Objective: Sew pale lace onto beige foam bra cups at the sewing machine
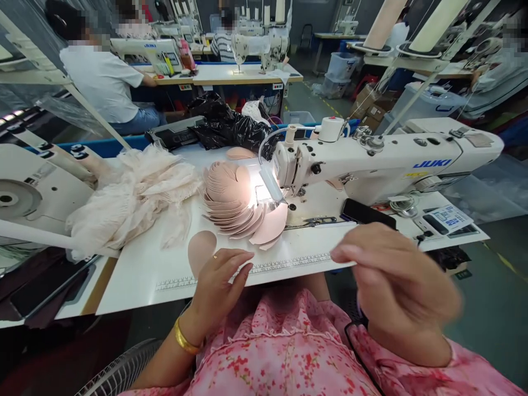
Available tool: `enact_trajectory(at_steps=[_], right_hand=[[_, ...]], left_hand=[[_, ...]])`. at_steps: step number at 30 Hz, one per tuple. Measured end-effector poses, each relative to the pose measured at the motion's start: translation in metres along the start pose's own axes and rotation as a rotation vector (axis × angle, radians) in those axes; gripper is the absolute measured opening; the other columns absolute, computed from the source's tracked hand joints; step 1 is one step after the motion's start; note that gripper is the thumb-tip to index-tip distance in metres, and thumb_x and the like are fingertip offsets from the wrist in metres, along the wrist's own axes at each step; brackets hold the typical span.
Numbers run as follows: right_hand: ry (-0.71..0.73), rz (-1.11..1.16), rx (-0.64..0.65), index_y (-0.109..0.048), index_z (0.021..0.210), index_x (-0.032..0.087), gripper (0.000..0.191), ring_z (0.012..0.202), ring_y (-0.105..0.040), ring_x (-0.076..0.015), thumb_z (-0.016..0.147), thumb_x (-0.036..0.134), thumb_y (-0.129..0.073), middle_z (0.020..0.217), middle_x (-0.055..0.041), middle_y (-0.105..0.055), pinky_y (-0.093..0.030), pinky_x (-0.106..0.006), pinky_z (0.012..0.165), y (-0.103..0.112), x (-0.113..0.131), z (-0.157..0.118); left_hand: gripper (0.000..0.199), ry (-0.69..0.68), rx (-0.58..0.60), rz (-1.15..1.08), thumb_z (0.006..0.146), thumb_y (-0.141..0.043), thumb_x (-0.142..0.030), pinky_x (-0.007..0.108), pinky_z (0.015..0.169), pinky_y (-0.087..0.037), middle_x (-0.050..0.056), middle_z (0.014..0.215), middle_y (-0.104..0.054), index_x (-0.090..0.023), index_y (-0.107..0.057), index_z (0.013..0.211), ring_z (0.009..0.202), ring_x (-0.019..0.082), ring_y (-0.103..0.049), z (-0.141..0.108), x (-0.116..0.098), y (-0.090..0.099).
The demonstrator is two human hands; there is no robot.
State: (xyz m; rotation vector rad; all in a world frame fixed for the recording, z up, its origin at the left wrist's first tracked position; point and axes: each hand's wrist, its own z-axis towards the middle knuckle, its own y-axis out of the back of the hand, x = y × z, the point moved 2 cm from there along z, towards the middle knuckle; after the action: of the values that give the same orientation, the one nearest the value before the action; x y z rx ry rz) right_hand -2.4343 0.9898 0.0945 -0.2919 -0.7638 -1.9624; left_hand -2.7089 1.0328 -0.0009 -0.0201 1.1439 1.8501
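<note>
My left hand (pixel 223 278) hovers over the table's front edge with thumb and fingers apart, holding nothing. Beside its fingers lies a single beige rounded piece (pixel 201 252), flat on the white table. My right hand (pixel 396 280) is raised at the front right, its fingers curled and pressed together; whether something small is between them is hidden. A fanned stack of beige pieces (pixel 231 198) lies left of the sewing machine (pixel 355 159), reaching round to the lit needle area. A printed ruler (pixel 289 264) runs along the front edge between my hands.
Sheer cream fabric (pixel 140 192) is heaped on the left. A black plastic bag (pixel 231 124) lies behind the stack. Thread snips (pixel 317 221), a black phone (pixel 367 213) and a card (pixel 447 219) lie at the right. A person in white (pixel 103 82) sits beyond.
</note>
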Motion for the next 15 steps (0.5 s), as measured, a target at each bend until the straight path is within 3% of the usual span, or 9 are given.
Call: enact_trajectory(at_steps=[3, 6, 9, 12, 15], right_hand=[[-0.034, -0.03, 0.016, -0.069, 0.129, 0.028, 0.032, 0.09, -0.072, -0.0224, 0.103, 0.011, -0.059, 0.099, -0.0055, -0.077, -0.061, -0.041, 0.08, -0.025, -0.042, -0.012], [-0.067, -0.177, 0.104, -0.067, 0.129, 0.025, 0.03, 0.1, -0.07, -0.025, 0.103, 0.012, -0.058, 0.107, -0.0094, -0.075, -0.062, -0.043, 0.087, -0.046, -0.083, -0.032], [-0.055, -0.304, 0.198, -0.062, 0.139, 0.02, 0.036, 0.11, -0.067, -0.0295, 0.104, 0.014, -0.056, 0.116, -0.0156, -0.069, -0.062, -0.049, 0.093, -0.067, -0.114, -0.049], [-0.051, -0.369, 0.254, -0.059, 0.143, 0.02, 0.042, 0.113, -0.064, -0.032, 0.102, 0.012, -0.053, 0.124, -0.019, -0.065, -0.063, -0.049, 0.089, -0.085, -0.134, -0.053], [-0.007, -0.343, 0.238, -0.062, 0.141, 0.023, 0.043, 0.114, -0.064, -0.0322, 0.101, 0.011, -0.051, 0.129, -0.0189, -0.064, -0.063, -0.048, 0.086, -0.091, -0.131, -0.042]], left_hand=[[0.027, -0.064, 0.02, 0.093, 0.102, -0.064, -0.015, 0.038, 0.098, -0.055, 0.008, 0.117, -0.074, -0.02, -0.064, 0.128, 0.109, 0.022, -0.068, 0.008, -0.003, -0.02], [0.034, -0.106, 0.088, 0.241, 0.102, -0.065, -0.019, 0.046, 0.104, -0.051, 0.012, 0.129, -0.072, -0.017, -0.061, 0.136, 0.118, 0.028, -0.066, 0.02, -0.003, -0.041], [0.028, -0.127, 0.111, 0.375, 0.101, -0.065, -0.017, 0.048, 0.097, -0.05, 0.011, 0.121, -0.076, -0.015, -0.065, 0.129, 0.111, 0.03, -0.068, 0.031, 0.001, -0.058], [0.02, -0.161, 0.106, 0.407, 0.1, -0.06, -0.007, 0.046, 0.088, -0.049, 0.006, 0.103, -0.078, -0.018, -0.069, 0.114, 0.095, 0.027, -0.069, 0.032, 0.006, -0.064], [0.024, -0.179, 0.059, 0.304, 0.102, -0.055, -0.005, 0.042, 0.088, -0.05, 0.005, 0.105, -0.078, -0.018, -0.069, 0.116, 0.094, 0.023, -0.069, 0.023, 0.012, -0.058]])
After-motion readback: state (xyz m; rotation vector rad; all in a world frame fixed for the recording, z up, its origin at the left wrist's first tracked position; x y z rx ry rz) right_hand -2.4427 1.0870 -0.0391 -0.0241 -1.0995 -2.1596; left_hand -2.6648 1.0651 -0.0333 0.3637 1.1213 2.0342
